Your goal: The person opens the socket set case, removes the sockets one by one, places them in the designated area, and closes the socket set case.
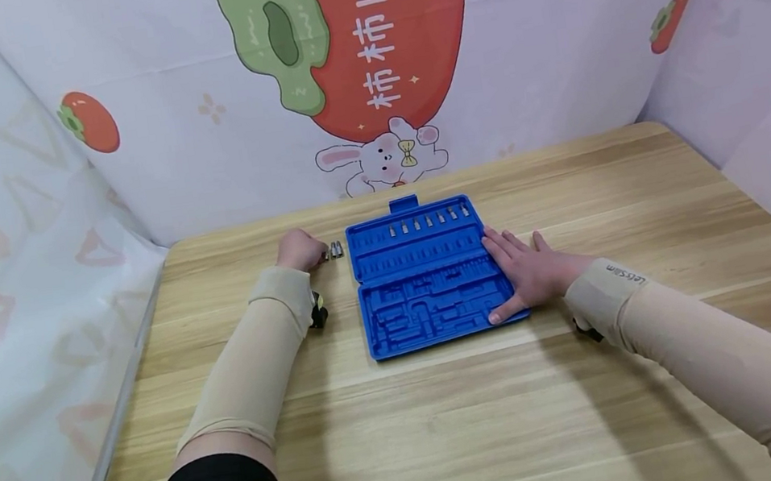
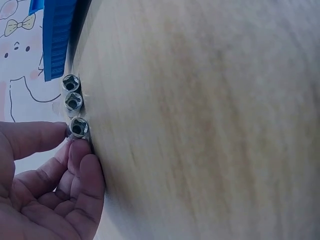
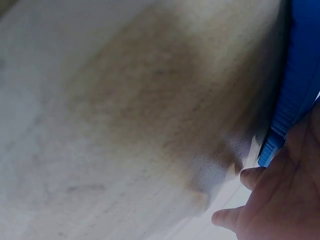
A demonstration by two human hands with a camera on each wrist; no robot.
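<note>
A blue plastic tool case [image 1: 390,279] lies open and flat, its moulded slots showing. A row of small metal bits [image 1: 429,221] sits in its far half, toward the right. Left of the case, my left hand [image 1: 299,250] pinches a small metal socket [image 2: 79,128] between thumb and fingers, down at the tabletop. Two similar sockets [image 2: 73,101] stand in line beside it, between that hand and the case. My right hand [image 1: 530,270] rests spread on the right edge of the case, thumb over the near corner; in the right wrist view its fingers [image 3: 229,218] are extended.
The wooden table [image 1: 411,432] has its far edge just behind the case. A printed cloth backdrop [image 1: 541,90] hangs behind it, and more cloth [image 1: 18,337] covers the left side. A blue latch tab [image 1: 403,204] juts from the case's far edge.
</note>
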